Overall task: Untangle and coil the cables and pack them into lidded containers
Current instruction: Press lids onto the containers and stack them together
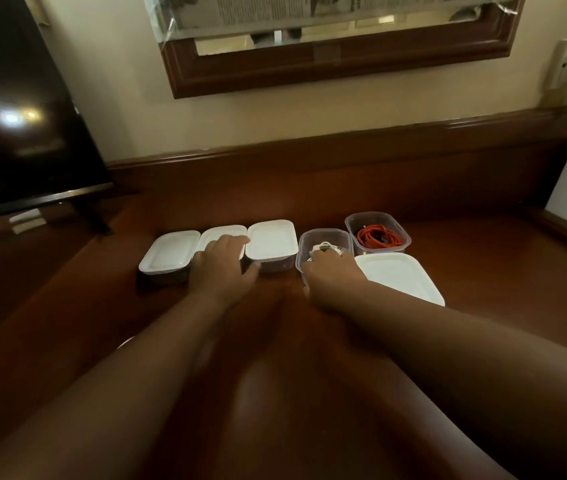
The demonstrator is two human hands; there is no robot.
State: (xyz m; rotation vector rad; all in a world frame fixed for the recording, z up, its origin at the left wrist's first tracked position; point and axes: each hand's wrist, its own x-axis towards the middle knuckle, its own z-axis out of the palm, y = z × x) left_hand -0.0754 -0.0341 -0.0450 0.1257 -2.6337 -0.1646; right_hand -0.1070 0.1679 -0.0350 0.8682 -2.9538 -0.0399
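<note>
- A dark wooden desk (pixel 310 375) carries three lidded containers (pixel 271 242) in a row at left.
- Two open containers stand at right, one holding a coiled red cable (pixel 379 237), one a white cable (pixel 325 247); loose lids (pixel 400 275) lie beside them.
- Left hand (pixel 221 268) rests spread on the middle lid.
- Right hand (pixel 330 275) reaches over the white cable's container; its grip cannot be made out.

surface: wooden desk (pixel 310 341) | on it: 3 lidded containers (pixel 271 242), 2 open containers (pixel 377 233), loose lid (pixel 400 275), TV (pixel 15 116)

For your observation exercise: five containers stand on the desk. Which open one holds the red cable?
The far-right container, set furthest back, holds the coiled red cable. The other open container holds a white cable; three are lidded.
</note>
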